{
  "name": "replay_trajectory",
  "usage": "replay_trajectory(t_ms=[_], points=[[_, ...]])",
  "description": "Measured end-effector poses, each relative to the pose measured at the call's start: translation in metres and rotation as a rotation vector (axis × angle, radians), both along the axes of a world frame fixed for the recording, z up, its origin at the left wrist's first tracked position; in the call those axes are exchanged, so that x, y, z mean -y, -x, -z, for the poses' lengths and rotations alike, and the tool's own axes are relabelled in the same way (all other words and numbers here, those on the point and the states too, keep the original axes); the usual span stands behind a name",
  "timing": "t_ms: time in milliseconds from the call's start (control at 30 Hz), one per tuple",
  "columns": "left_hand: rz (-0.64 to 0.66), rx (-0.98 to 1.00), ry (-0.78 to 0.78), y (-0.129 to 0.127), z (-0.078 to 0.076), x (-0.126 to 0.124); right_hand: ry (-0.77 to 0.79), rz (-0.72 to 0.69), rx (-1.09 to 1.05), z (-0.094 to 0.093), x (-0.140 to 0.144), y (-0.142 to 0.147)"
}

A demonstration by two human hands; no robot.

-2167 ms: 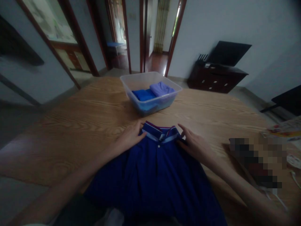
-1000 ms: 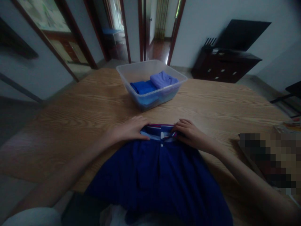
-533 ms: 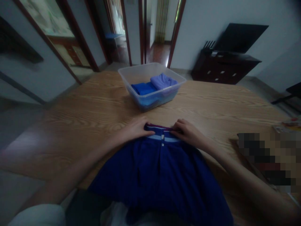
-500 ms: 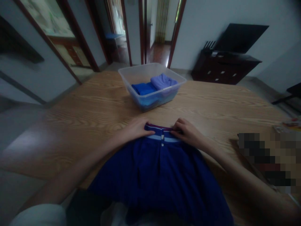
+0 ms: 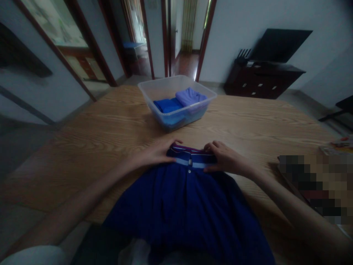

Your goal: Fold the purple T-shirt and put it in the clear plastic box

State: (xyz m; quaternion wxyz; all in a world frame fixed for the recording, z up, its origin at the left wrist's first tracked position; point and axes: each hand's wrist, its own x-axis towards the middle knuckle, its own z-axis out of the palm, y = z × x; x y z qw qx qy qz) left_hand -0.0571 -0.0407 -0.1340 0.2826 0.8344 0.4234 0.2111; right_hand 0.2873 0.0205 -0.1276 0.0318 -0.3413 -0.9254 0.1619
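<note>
— Blue polo shirt (image 5: 190, 206), is it flat on the table (image 5: 110, 129)?

— Mostly, yes. Its front faces up, the collar (image 5: 190, 156) points to 12 o'clock, away from the person. The lower part hangs over the near table edge, toward 6 o'clock.

— What do the hands do?

— Left hand (image 5: 154, 154) lies at 9 o'clock from the collar, palm down, fingers (image 5: 172, 145) stretched out and released, the tips touching the collar end. I think it presses the cloth flat so it does not slide.

— And the other one?

— Right hand (image 5: 226, 160) is at 3 o'clock from the collar. Its fingers are bent and the thumb lies under them along the collar band; it looks like a light pinch on the collar, but I cannot tell if the cloth is really caught between them.

— Anything else on the table?

— At 12 o'clock from the shirt, well apart, stands a clear plastic bin (image 5: 154, 86) with folded blue clothes (image 5: 179, 103) inside. At 3 o'clock, near the right forearm, some things are blurred, I cannot say what they are.
</note>
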Motion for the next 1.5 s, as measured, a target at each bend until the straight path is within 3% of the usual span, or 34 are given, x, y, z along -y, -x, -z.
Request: replay_trajectory(t_ms=[100,300,367,467,567,633,733,833,933,1033,1200,1267,1367,1500], points=[[0.086,-0.040,-0.021,0.000,-0.007,0.007,-0.054,-0.003,0.055,-0.006,0.000,0.006],[0.075,-0.131,-0.111,-0.002,-0.021,0.022,-0.066,-0.019,-0.012,-0.019,0.012,0.005],[0.065,-0.209,-0.218,0.000,-0.019,0.027,-0.080,-0.077,-0.047,-0.023,0.023,0.000],[0.073,-0.349,-0.481,0.003,-0.011,0.041,-0.227,-0.175,-0.113,-0.024,0.045,-0.010],[0.183,-0.437,-0.661,0.003,-0.004,0.060,-0.350,-0.242,-0.145,-0.010,0.068,-0.022],[0.227,-0.454,-0.625,0.002,-0.003,0.073,-0.345,-0.264,-0.133,0.005,0.078,-0.028],[0.167,-0.355,-0.318,0.003,-0.012,0.085,-0.236,-0.221,-0.132,0.019,0.083,-0.034],[0.055,-0.201,0.033,0.006,-0.023,0.083,-0.072,-0.201,-0.152,0.008,0.078,-0.035],[-0.089,-0.138,0.201,0.003,-0.025,0.074,0.085,-0.230,-0.133,-0.016,0.072,-0.036],[-0.135,-0.170,0.151,-0.002,-0.016,0.068,0.137,-0.201,-0.128,-0.024,0.068,-0.036],[-0.117,-0.243,0.064,0.002,-0.007,0.069,0.044,0.034,-0.170,0.004,0.064,-0.030],[-0.062,-0.228,0.112,0.005,-0.016,0.068,0.088,0.052,-0.163,0.007,0.060,-0.026],[-0.001,-0.158,0.148,0.009,-0.039,0.057,0.160,-0.045,-0.109,-0.006,0.046,-0.024],[-0.042,-0.096,-0.072,0.006,-0.061,0.022,0.076,-0.017,-0.147,-0.035,0.003,-0.031]])
